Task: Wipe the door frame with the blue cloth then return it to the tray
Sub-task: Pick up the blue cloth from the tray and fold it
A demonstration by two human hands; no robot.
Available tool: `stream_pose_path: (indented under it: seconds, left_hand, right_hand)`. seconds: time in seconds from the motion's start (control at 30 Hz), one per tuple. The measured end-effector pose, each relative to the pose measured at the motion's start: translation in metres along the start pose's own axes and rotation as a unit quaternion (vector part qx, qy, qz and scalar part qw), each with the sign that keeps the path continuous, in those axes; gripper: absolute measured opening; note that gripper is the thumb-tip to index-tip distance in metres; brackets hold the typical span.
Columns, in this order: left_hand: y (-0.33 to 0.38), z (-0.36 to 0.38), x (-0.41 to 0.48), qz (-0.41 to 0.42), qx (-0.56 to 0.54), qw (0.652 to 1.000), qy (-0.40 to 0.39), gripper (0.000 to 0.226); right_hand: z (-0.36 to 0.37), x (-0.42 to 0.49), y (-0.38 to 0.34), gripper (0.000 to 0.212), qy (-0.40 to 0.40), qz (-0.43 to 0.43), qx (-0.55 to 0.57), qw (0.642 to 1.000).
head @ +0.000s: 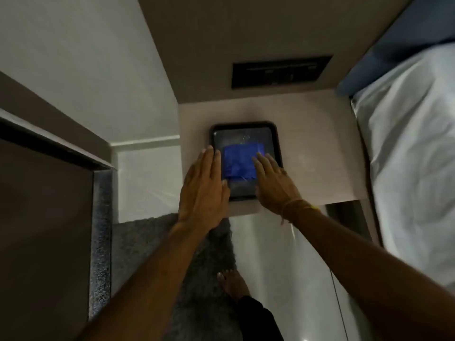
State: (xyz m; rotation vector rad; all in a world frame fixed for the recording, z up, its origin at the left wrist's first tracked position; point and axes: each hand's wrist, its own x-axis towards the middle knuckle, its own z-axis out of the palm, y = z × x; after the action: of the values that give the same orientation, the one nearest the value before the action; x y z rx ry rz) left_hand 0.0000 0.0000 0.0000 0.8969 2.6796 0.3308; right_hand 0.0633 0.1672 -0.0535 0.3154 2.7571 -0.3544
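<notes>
Plainly, each line below takes one part of the scene.

Blue cloth (240, 164): lies folded and flat inside the tray, nearer its front half; no hand has gripped it.

Tray (246, 126): dark, shallow, rounded corners; sits on a pale ledge (315, 153) below a black wall panel (280, 71).

Left hand (204, 190): flat and open, fingers together, over the tray's left rim just beside the cloth; holds nothing.

Right hand (273, 179): also open and empty, fingers spread, fingertips at the cloth's right edge; whether they press on it cannot be told. A thread band circles the wrist.

Door frame (101, 168): dark, at the left of the view, well apart from the tray.

Stage, as a judgement: cloth in the tray with both hands around it fits either the pick-up or the put-back; the view does not settle which.

Risk, tray: a one-sided pull on the cloth could drag the light tray toward the ledge's front edge, which it sits near.

Risk, cloth: pinching only the top layer would let it unfold and trail.

Risk, footing: a bare foot (231, 283) stands on a grey rug (147, 242) beside glossy floor; turning quickly toward the frame could cause a slip.

Risk, light: the room is dim, so smears on the frame may be missed.
</notes>
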Motion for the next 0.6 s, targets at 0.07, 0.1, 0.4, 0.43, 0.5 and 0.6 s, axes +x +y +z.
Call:
stream_pose_path:
  seconds: [0.07, 0.1, 0.4, 0.43, 0.5, 0.6]
  left_hand:
    - [-0.011, 0.023, 0.016, -0.001, 0.017, 1.0, -0.004, 0.063]
    - [-0.018, 0.034, 0.024, -0.004, 0.024, 1.0, -0.014, 0.064]
    - [-0.037, 0.073, 0.054, 0.006, 0.007, 0.999, -0.054, 0.066]
    - [-0.039, 0.074, 0.053, 0.007, 0.001, 0.998, -0.056, 0.066]
    - [-0.042, 0.074, 0.054, 0.005, -0.016, 0.998, -0.052, 0.064]
    - [-0.047, 0.07, 0.055, -0.003, -0.038, 0.998, -0.043, 0.062]
  right_hand:
    - [0.016, 0.025, 0.004, 0.069, -0.006, -0.013, -0.029, 0.999]
    - [0.024, 0.036, 0.007, 0.071, -0.014, -0.013, -0.046, 0.999]
    - [0.047, 0.073, 0.016, 0.08, -0.059, -0.067, -0.151, 0.985]
    - [0.047, 0.074, 0.016, 0.079, -0.058, -0.069, -0.164, 0.982]
    - [0.048, 0.077, 0.016, 0.076, -0.05, -0.078, -0.19, 0.977]
    - [0.049, 0.079, 0.012, 0.071, -0.047, -0.095, -0.234, 0.967]
